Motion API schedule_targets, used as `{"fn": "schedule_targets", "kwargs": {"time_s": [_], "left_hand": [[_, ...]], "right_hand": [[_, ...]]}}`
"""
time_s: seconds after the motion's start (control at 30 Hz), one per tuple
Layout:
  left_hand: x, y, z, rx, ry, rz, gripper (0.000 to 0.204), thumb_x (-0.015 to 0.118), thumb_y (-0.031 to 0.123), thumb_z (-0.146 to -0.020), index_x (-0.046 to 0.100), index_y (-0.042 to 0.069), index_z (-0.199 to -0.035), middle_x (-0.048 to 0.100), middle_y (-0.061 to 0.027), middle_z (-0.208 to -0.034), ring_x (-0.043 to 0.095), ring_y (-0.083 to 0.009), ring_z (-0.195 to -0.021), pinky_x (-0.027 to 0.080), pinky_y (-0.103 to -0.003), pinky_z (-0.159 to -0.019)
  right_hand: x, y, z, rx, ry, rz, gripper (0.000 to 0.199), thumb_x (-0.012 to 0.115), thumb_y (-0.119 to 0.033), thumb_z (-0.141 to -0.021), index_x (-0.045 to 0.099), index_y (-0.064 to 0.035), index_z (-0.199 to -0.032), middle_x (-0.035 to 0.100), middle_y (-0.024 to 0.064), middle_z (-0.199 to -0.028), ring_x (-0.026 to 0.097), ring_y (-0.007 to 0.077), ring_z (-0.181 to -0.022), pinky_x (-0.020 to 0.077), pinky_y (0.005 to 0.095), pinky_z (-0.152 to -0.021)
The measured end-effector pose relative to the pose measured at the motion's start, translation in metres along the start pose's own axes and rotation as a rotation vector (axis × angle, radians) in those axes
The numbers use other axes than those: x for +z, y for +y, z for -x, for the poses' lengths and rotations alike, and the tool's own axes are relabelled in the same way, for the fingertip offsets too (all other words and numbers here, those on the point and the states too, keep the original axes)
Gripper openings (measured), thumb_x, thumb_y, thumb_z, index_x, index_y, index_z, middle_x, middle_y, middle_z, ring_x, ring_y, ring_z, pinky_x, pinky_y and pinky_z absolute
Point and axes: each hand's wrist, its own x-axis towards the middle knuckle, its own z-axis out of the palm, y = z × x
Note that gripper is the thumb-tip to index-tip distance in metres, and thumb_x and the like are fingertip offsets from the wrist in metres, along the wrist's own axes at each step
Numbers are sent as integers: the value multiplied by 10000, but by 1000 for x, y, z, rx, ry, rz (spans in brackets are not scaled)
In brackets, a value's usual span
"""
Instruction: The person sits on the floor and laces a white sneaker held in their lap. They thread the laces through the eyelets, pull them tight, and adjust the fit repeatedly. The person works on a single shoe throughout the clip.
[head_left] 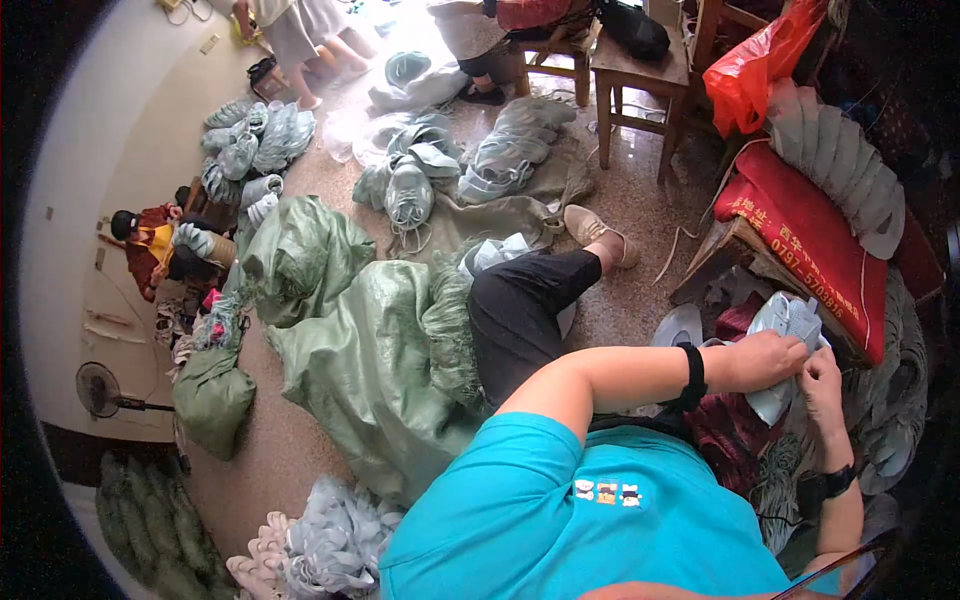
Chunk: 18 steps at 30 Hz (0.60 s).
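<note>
At the right, my left hand (765,360), with a black band on its wrist, is closed on a pale blue shoe upper (786,316). My right hand (822,385) meets it at the upper's right edge. Its fingers are pinched together, and what lies between them is too small to make out. Part of the upper hangs below my left hand, over dark red cloth (725,450) on my lap. A bundle of pale cords (782,490) lies beside the cloth.
A box with a red cover (815,250) stands just beyond my hands, with stacked grey shoe pieces (835,165) on it. Green sacks (370,350) and piles of shoe uppers (515,150) cover the floor. Wooden stools (640,75) stand ahead. Other people sit and stand farther off.
</note>
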Motion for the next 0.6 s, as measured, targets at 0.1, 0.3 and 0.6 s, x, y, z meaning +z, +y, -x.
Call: {"fn": "schedule_targets", "kwargs": {"time_s": [0.1, 0.3, 0.6], "left_hand": [[4, 0, 0, -15, -1, -8, 149, 565, 163, -859, 521, 41, -933, 561, -148, -847, 607, -332, -781, 497, -436, -666], [11, 11, 5, -311, 161, 350, 150, 534, 149, -919, 477, 20, -972, 541, -217, -834, 596, -356, -812, 467, -466, -696], [-5, 20, -2, -724, 328, 839, 129, 547, 106, -919, 589, 17, -1002, 611, -84, -895, 598, -149, -797, 502, -304, -722]], "right_hand": [[12, -4, 3, 82, 175, -41, 275, 687, -65, -808, 468, -6, -652, 443, 27, -818, 445, 152, -763, 382, 266, -689], [10, -47, -5, 522, 334, -793, 150, 624, -141, -897, 548, -88, -779, 482, -50, -796, 392, 27, -589, 336, 189, -534], [16, -78, -13, 311, 98, -757, 166, 519, -167, -962, 611, -38, -913, 602, 20, -781, 573, 104, -628, 461, 251, -568]]}}
